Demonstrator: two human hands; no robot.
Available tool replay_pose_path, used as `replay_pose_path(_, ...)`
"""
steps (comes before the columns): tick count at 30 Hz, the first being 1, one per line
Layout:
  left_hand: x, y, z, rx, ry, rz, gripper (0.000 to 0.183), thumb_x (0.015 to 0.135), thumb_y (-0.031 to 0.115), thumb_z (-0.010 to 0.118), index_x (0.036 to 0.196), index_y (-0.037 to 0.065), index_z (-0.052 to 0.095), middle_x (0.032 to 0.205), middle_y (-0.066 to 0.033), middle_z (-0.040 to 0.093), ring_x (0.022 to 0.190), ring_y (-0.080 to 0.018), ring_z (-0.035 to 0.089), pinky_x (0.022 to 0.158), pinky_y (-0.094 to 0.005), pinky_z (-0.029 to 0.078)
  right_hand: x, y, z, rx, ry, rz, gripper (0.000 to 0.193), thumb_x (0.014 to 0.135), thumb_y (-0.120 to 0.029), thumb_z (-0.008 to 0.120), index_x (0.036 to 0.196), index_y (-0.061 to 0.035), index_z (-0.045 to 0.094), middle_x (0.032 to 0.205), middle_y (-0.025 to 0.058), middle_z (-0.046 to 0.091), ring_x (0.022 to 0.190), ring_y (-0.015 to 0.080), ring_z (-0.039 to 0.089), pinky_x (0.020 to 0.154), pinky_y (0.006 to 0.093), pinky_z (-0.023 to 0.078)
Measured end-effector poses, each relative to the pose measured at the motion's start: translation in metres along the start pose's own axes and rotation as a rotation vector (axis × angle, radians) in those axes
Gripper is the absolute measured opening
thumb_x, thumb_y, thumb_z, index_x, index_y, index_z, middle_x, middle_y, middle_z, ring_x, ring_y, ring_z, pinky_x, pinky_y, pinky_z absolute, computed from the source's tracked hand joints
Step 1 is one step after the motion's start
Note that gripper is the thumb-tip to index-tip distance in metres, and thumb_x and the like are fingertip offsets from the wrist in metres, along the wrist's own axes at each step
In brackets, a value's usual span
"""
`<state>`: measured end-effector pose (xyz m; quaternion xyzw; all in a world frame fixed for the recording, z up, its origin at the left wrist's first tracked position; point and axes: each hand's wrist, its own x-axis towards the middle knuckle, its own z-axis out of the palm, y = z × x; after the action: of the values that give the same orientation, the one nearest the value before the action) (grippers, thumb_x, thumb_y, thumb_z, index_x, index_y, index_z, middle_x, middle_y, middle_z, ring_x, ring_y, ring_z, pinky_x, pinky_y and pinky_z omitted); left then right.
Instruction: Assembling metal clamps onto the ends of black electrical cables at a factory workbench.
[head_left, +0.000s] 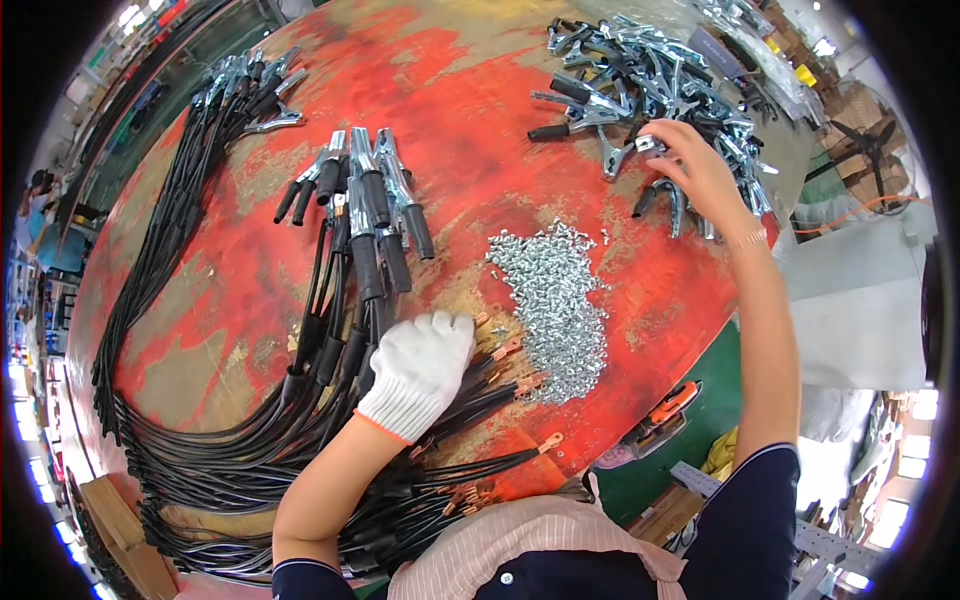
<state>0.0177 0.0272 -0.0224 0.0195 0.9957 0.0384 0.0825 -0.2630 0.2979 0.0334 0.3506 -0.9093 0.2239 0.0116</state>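
R hand (pixel 700 170) fingers pinched on clamp (pixel 648 144); L hand (pixel 425 362) fingers curled, can't tell grip; some cables (pixel 172 225) clamp-fitted, others w/ bare lugs (pixel 551 441).

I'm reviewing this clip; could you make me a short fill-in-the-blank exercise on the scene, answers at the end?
1. The left hand wears a knitted glove coloured ____.
2. The right hand is at the pile of clamps and wears no ____.
3. The heap of small screws lies on a table painted mostly ____.
4. The long cables are sheathed in ____.

Missing words: white; glove; red; black.
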Motion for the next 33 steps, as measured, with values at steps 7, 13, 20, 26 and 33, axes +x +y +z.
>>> replay_pose_path(7, 0.0, -0.013, 0.002, -0.376, 0.14, -0.156, 0.027, 0.087, 0.026, 0.064, 0.095, 0.002, 0.056, 0.082, -0.0103, 0.068, 0.068, -0.0244, 0.069, 0.059, -0.0382, 0.053, -0.134, -0.075, 0.047, 1.648, 0.457, 0.283, 0.037, 0.1, -0.018, 0.053, 0.134, -0.0049, 0.044, 0.121, 0.01, 0.06, 0.115, 0.0224, 0.058, 0.103, 0.0406, 0.046)
replay_pose_path(13, -0.005, -0.032, -0.01, -1.154, -0.298, -0.015, 0.024, 0.094, 0.021, 0.06, 0.105, 0.0, 0.06, 0.078, -0.0034, 0.064, 0.067, -0.0094, 0.06, 0.059, -0.0256, 0.049, -0.16, -0.13, 0.097, 1.756, 0.407, 0.35, 0.023, 0.104, -0.021, 0.044, 0.122, -0.0071, 0.045, 0.115, 0.0129, 0.061, 0.115, 0.0367, 0.059, 0.099, 0.0534, 0.047)
replay_pose_path(20, -0.022, -0.03, -0.018, -1.306, -0.336, -0.076, 0.028, 0.096, 0.026, 0.056, 0.112, 0.004, 0.062, 0.081, -0.0107, 0.066, 0.074, -0.0179, 0.065, 0.071, -0.0323, 0.051, -0.159, -0.173, 0.107, 1.504, 0.376, 0.265, 0.035, 0.101, -0.022, 0.052, 0.127, -0.0046, 0.037, 0.114, 0.0143, 0.058, 0.116, 0.0426, 0.058, 0.093, 0.0446, 0.052)
replay_pose_path(26, -0.023, -0.026, -0.019, -1.168, -0.213, -0.068, 0.024, 0.093, 0.023, 0.063, 0.104, 0.002, 0.063, 0.076, -0.0022, 0.061, 0.071, -0.0079, 0.054, 0.067, -0.0269, 0.047, -0.16, -0.187, 0.112, 1.338, 0.325, 0.161, 0.051, 0.099, -0.033, 0.054, 0.133, -0.0018, 0.032, 0.117, 0.0186, 0.057, 0.117, 0.0473, 0.056, 0.098, 0.0564, 0.049)
replay_pose_path(33, -0.021, -0.017, -0.005, -1.192, -0.155, -0.118, 0.024, 0.092, 0.025, 0.066, 0.097, 0.002, 0.068, 0.077, -0.0031, 0.065, 0.071, -0.0059, 0.056, 0.066, -0.025, 0.048, -0.166, -0.196, 0.11, 1.275, 0.359, 0.159, 0.052, 0.098, -0.033, 0.056, 0.132, -0.0018, 0.032, 0.117, 0.0174, 0.056, 0.117, 0.0477, 0.055, 0.098, 0.0552, 0.05)
